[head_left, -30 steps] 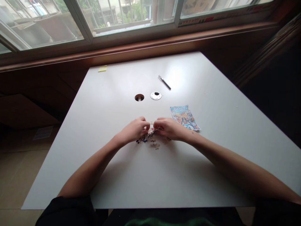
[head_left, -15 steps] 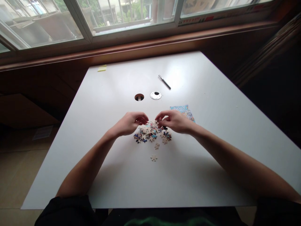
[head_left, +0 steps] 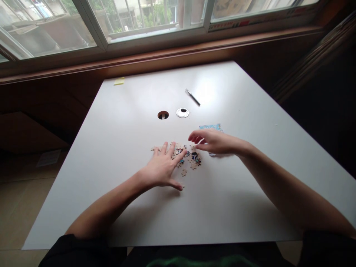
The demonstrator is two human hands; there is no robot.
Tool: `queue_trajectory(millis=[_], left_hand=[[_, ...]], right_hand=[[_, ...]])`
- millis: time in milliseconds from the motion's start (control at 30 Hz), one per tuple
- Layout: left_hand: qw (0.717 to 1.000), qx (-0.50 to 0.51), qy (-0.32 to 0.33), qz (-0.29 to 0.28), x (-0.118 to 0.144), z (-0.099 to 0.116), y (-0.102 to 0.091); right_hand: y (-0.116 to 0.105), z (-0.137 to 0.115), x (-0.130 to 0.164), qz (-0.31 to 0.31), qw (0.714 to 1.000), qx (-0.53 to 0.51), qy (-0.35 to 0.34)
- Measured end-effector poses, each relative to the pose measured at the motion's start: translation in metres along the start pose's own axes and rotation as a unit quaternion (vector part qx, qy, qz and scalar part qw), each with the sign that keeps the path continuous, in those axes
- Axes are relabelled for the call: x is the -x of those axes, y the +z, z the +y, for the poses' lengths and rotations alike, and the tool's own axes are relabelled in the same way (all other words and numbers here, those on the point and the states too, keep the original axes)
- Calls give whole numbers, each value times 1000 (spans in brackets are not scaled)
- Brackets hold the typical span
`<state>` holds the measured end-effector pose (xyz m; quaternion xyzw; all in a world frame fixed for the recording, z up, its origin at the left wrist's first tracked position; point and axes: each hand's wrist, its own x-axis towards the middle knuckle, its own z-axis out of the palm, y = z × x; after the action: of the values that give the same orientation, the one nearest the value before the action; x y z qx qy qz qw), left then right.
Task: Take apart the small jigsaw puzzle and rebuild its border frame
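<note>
A heap of jigsaw puzzle pieces [head_left: 194, 162] lies on the white table, some with the bare tan back up and some with the coloured print showing. Spread wide over the left part of the heap, my left hand [head_left: 164, 165] covers many pieces with its palm down. Its thumb tip touches a lone piece nearer to me. My right hand [head_left: 207, 141] hovers at the heap's right side with curled fingers, thumb and fingertips apart, and I see nothing between them. Partly beneath that hand is a blue printed picture sheet [head_left: 210, 127].
On the white table [head_left: 125, 122] a black pen [head_left: 193, 97] lies towards the back. Nearer are a round cable hole [head_left: 163, 115] and its loose silver cover [head_left: 183, 112]. Yellow tape [head_left: 119, 81] marks the far left corner. A window [head_left: 155, 18] runs along the back.
My left hand has come down and nearer to me, its fingers spreading flat over the pieces. My right hand has drawn slightly right, away from the heap. Some pieces now lie further left.
</note>
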<state>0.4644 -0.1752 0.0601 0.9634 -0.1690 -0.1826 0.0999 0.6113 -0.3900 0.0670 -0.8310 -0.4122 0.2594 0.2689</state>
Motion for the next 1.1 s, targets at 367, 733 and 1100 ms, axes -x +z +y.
queue_trajectory(millis=[367,733,1100], left_hand=[[974,139,74,163,-16,-31,-17],[996,86,-30,9,2,-55,-34],[992,88,-44,-73,9,-58,-40]], right_hand=[[32,-17,0,-26,992,117,-25],[26,-11,-11,-8,997,68,-43],[16,-11,-9,-10,998,1,56]])
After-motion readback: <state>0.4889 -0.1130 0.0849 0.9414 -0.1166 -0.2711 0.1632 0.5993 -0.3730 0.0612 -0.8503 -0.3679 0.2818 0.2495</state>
